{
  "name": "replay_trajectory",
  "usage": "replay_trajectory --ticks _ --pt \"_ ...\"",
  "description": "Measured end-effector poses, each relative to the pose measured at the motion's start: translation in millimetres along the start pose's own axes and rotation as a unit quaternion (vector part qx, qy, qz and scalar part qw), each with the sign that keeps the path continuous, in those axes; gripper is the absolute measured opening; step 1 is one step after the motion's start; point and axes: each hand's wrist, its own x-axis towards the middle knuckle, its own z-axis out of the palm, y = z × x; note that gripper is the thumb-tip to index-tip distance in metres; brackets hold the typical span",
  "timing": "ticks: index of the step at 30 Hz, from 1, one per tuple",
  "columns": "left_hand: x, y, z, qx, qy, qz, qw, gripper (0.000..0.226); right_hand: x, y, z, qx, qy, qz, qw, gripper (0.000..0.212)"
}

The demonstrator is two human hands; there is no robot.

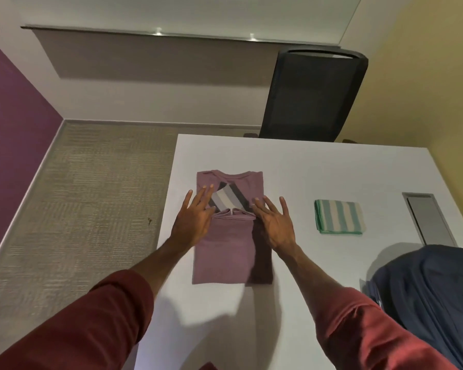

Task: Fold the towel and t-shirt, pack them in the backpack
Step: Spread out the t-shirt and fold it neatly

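A mauve t-shirt (225, 252) with a grey, white and black striped print lies folded into a narrow strip on the white table (318, 166), its bottom part doubled up toward the collar. My left hand (194, 214) rests flat on the shirt's left edge with fingers spread. My right hand (274, 221) lies flat on the right edge, fingers apart. Neither hand grips the cloth. A folded green and white striped towel (338, 216) sits to the right of the shirt. The dark blue backpack (428, 295) stands at the table's near right corner.
A black office chair (313, 94) stands behind the table's far edge. A grey cable hatch (428, 217) is set in the table at the right. Carpeted floor lies to the left of the table, with a purple wall beyond.
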Motion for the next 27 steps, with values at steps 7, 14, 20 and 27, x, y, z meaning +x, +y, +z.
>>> replay_trajectory --ticks 7,14,20,27 --pt "55 -36 15 0.018 -0.061 -0.058 0.996 0.028 63 21 10 0.03 0.03 -0.015 0.999 0.067" --pt "105 -66 33 0.006 -0.084 -0.043 0.995 0.024 118 48 27 0.039 0.006 -0.009 0.999 0.064" --pt "132 -83 60 -0.001 -0.142 -0.047 0.989 0.027 142 63 50 0.072 -0.04 0.01 0.997 0.054" --pt "142 -90 87 -0.079 -0.152 -0.106 0.979 0.025 150 68 64 0.168 -0.023 0.035 0.985 0.046"
